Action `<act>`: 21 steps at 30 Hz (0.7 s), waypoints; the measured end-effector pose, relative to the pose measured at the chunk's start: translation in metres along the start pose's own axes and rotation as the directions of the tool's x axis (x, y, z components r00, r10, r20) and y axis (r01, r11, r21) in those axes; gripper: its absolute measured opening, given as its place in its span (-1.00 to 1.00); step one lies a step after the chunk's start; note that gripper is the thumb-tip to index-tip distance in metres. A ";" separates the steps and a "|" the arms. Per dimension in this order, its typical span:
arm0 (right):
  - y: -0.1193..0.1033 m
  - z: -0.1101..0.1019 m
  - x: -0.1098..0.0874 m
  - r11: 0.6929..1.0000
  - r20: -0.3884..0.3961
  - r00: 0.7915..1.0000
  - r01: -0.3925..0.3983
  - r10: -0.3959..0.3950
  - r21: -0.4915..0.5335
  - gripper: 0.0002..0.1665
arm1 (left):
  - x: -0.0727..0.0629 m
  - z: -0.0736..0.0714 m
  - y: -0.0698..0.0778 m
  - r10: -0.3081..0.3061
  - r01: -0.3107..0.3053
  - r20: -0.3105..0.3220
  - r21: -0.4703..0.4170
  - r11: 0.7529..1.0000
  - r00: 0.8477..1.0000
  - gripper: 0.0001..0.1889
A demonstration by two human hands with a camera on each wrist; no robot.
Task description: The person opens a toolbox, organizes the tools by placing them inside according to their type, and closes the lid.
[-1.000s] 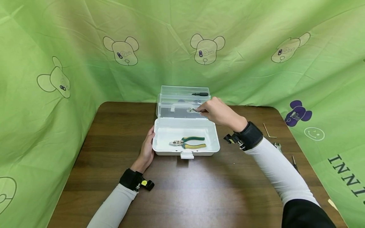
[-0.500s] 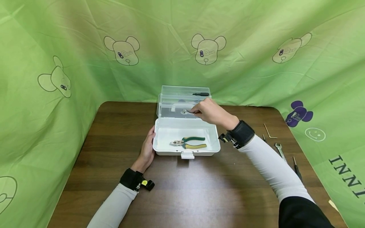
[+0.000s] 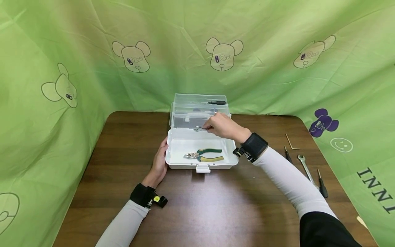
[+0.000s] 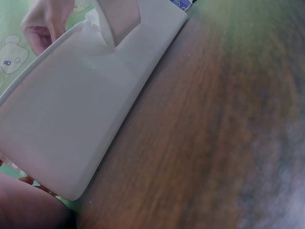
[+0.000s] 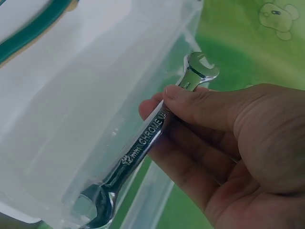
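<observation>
My right hand (image 3: pixel 223 127) pinches a shiny combination wrench (image 5: pixel 138 143) between thumb and fingers. It holds the wrench over the rear part of an open white toolbox (image 3: pixel 175 141); in the right wrist view the open-ended head sticks out past the thumb and the ring end points the other way. Inside the box lie combination pliers (image 3: pixel 210 159) with green and yellow handles. My left hand (image 3: pixel 158 161) rests along the box's left side, fingers mostly straight. In the left wrist view only part of the left hand (image 4: pixel 28 202) shows beside the white box wall.
The toolbox's clear lid (image 3: pixel 182 120) stands raised behind, with a black-handled screwdriver (image 3: pixel 218 102) in its upper compartment. On the table's right lie a hex key (image 3: pixel 290 144), two dark-handled screwdrivers, one (image 3: pixel 322 187) nearer the edge, and another wrench (image 3: pixel 305 167).
My right hand has moved left and then down toward the box with the wrench. The tools on the right of the table are less covered by my arm. The left hand stays put.
</observation>
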State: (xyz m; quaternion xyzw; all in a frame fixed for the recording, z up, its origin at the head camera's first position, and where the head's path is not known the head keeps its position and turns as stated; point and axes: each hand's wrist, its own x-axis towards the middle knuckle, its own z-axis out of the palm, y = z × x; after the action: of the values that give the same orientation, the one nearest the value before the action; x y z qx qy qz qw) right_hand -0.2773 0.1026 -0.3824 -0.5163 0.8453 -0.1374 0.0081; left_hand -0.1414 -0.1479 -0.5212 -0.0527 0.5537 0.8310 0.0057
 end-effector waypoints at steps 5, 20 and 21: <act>0.001 0.005 0.003 1.000 0.015 1.000 -0.006 0.006 0.012 -0.80 | -0.001 -0.001 -0.001 -0.002 0.002 -0.004 -0.002 1.000 1.000 -0.39; 0.005 0.013 0.011 0.999 0.059 0.998 -0.033 0.033 -0.007 -0.66 | -0.002 -0.001 0.000 0.024 -0.024 0.014 0.008 1.000 1.000 -0.39; 0.005 0.013 0.012 1.000 0.059 0.998 -0.029 0.029 -0.007 -0.61 | -0.002 -0.001 0.000 0.026 -0.026 0.015 0.011 1.000 1.000 -0.39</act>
State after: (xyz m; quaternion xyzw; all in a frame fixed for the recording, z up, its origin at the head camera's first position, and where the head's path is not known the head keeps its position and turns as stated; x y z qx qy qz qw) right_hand -0.2854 0.0917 -0.3942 -0.5077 0.8526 -0.1196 0.0334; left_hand -0.1396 -0.1488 -0.5212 -0.0394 0.5588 0.8283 -0.0008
